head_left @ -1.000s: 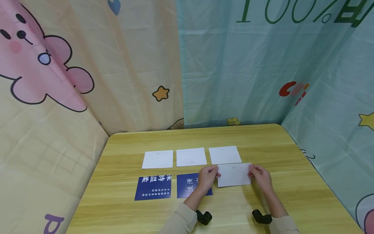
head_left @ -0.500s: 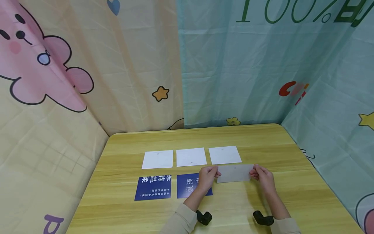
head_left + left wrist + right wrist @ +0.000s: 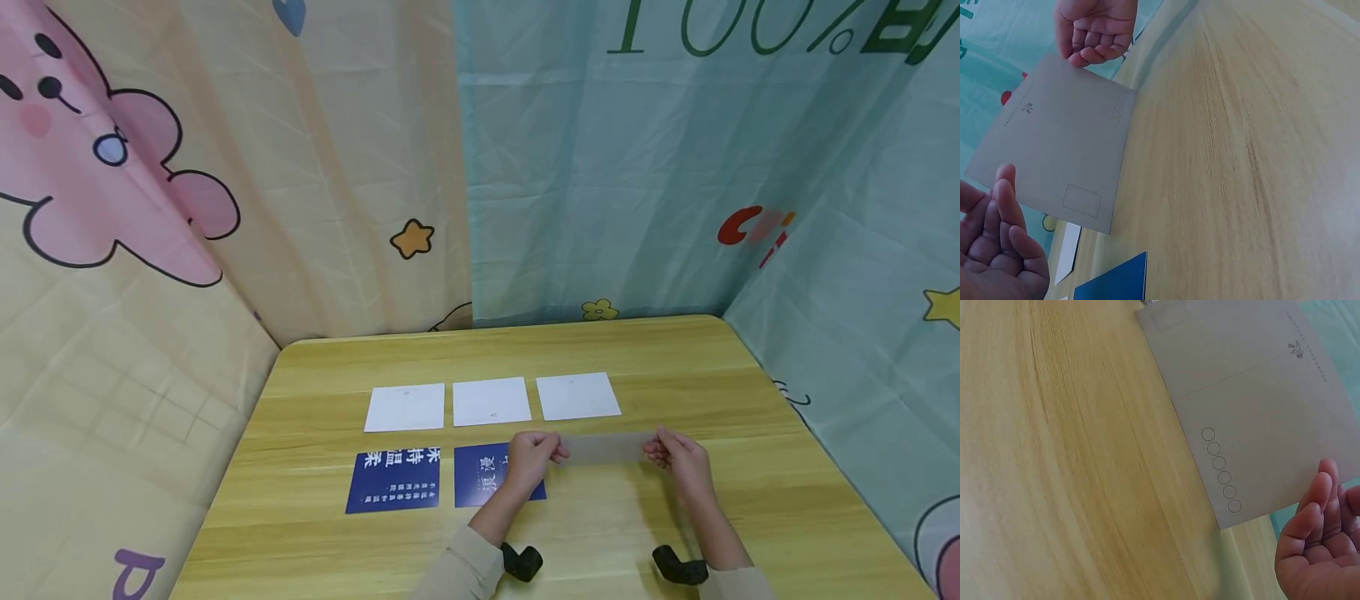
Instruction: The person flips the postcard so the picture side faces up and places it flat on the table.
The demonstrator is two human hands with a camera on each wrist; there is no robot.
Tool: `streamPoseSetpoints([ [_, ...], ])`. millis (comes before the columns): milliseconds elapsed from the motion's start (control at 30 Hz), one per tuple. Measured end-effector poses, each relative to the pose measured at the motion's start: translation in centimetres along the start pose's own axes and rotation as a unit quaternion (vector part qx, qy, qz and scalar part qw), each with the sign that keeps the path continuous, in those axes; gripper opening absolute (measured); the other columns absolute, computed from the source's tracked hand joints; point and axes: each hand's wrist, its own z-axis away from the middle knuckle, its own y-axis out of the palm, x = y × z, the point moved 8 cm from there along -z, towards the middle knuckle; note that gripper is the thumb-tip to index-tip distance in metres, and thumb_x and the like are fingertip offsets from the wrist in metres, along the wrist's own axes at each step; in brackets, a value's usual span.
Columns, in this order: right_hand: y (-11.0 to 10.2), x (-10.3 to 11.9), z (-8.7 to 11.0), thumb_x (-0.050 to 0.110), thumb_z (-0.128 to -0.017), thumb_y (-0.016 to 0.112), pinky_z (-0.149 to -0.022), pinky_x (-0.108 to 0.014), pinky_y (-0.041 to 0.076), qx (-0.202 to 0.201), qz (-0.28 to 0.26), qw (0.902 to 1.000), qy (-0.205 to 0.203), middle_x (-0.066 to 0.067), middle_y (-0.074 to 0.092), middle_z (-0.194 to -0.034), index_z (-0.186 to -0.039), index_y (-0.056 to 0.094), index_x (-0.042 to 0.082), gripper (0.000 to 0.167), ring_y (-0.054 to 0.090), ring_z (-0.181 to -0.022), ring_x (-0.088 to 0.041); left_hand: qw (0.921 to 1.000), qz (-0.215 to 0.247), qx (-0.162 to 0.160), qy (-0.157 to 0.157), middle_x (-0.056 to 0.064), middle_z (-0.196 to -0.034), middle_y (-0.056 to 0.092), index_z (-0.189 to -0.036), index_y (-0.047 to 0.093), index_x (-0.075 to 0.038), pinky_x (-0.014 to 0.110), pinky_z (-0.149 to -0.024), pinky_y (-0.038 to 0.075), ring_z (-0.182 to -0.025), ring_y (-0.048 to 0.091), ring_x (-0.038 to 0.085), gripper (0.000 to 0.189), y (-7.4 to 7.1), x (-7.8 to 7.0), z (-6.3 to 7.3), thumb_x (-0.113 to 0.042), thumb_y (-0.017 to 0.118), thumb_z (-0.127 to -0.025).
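Pinching a pale card [image 3: 606, 450] by its two short ends, our hands have it squarely between them! Our left hand [image 3: 534, 458] grips one end between thumb and fingertips, and our right hand [image 3: 684, 463] does the same at the other, fingers curled at both sides. What a steep tilt, too: from the head camera we see the pale card only as a thin, greyish strip stretched from hand to hand. Whether its lower edge touches the table [image 3: 600, 533] we cannot tell.

Over to the wrist cameras, and we get its printed face: an empty stamp box [image 3: 1082, 200] towards our left hand, a row of small circles [image 3: 1222, 470] towards our right, and a little bird-like emblem [image 3: 1296, 349] by the long edge away from the table.

Just left of our left hand lies a blue card with white characters [image 3: 480, 477], partly hidden behind that hand and wrist; farther left sits a second blue card [image 3: 393, 482], well apart from us. Beyond our hands, three white cards line up: one past the gap between our hands [image 3: 578, 396], the next beyond and left of our left hand [image 3: 491, 402], the last farther left again [image 3: 405, 407], their small marks too tiny to read. Behind it all hangs a cream and teal curtain [image 3: 585, 167], and below each hand we spot a black wrist device [image 3: 522, 562] beside a beige sleeve [image 3: 461, 571].
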Motion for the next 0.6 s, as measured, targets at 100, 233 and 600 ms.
streamPoseSetpoints([
  [100, 0.0, 0.1, 0.4, 0.019, -0.094, 0.052, -0.063, -0.025, 0.051, 0.007, 0.004, 1.0, -0.002, -0.001, 0.064, -0.067, -0.078, 0.066, 0.001, 0.028, 0.061, -0.062, -0.01, 0.9999, 0.006, 0.01, 0.002, 0.011, -0.065, 0.066, -0.072, 0.069, 0.007, 0.034, -0.061, 0.051, -0.057, 0.063, 0.02, 0.022, 0.0, 0.0, 0.3, -0.008, 0.058, -0.082],
  [233, -0.1, -0.1, 0.8, 0.015, -0.095, 0.051, -0.062, -0.026, 0.051, 0.014, 0.018, 0.9997, -0.005, -0.002, 0.064, -0.068, -0.077, 0.066, 0.0, 0.027, 0.061, -0.062, -0.011, 0.9995, 0.019, 0.026, 0.001, 0.01, -0.065, 0.066, -0.075, 0.07, 0.006, 0.038, -0.062, 0.052, -0.057, 0.062, 0.018, 0.02, 0.1, 0.2, 0.7, -0.006, 0.056, -0.082],
  [600, -1.0, -1.3, 1.5, 0.017, -0.093, 0.054, -0.061, -0.024, 0.051, -0.018, 0.118, 0.9927, 0.015, 0.005, 0.063, -0.071, -0.086, 0.064, -0.011, 0.031, 0.059, -0.062, -0.009, 0.9991, -0.009, 0.034, -0.022, 0.006, -0.07, 0.067, -0.065, 0.068, 0.004, 0.023, -0.061, 0.05, -0.054, 0.06, 0.012, 0.026, 0.3, 1.2, 1.6, -0.008, 0.057, -0.086],
])
